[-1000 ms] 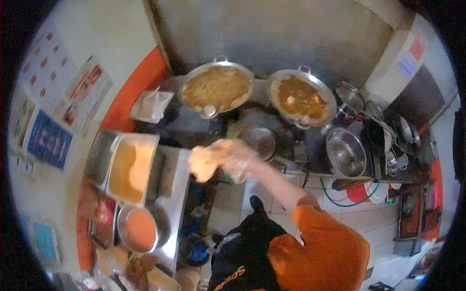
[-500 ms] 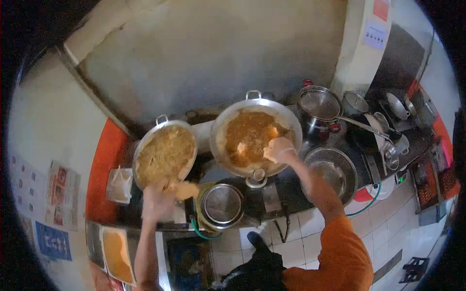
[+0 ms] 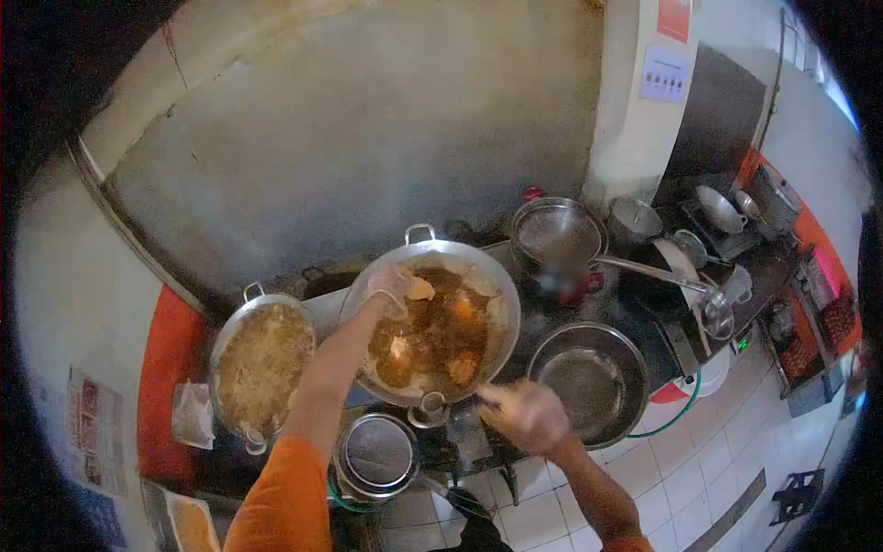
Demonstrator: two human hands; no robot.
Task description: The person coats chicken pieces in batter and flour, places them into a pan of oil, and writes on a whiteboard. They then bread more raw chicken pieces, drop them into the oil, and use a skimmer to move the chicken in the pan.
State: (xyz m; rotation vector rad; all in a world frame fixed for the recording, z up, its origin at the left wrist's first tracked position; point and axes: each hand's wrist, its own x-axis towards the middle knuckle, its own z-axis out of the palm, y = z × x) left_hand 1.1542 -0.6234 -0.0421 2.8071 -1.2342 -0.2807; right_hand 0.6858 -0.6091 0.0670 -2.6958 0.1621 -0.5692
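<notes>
The left hand (image 3: 391, 287), in a thin, see-through, wrinkled glove, reaches over the large wok (image 3: 508, 345); its grip is closed on a soft, pale, uneven piece (image 3: 420, 288), which pokes out from the fingertips on the side towards the middle of the wok, just above or at the surface of the brown oil (image 3: 428, 317); which of the two cannot be told.

The wok is round, of shiny metal with a wide sloping rim and loop handles; within its oil lie a whitish lump (image 3: 398, 348), an orange, glowing-looking lump (image 3: 463, 311) and a rough, craggy, browner lump (image 3: 463, 368), all apart from the left grip.

The right hand (image 3: 529, 416) is blurred, near the wok's front rim and well apart from the pale piece; whether its grip is clenched or loose, or holds anything, cannot be told.

To the left stands a smaller-looking wok (image 3: 221, 354) of yellowish, frothy, mottled contents; in front of the large wok is a round fine-mesh sieve (image 3: 379, 451); to the right sit a deep, smooth metal bowl (image 3: 589, 382) and, behind it, a round mesh strainer (image 3: 556, 230) with a long, straight metal handle.
</notes>
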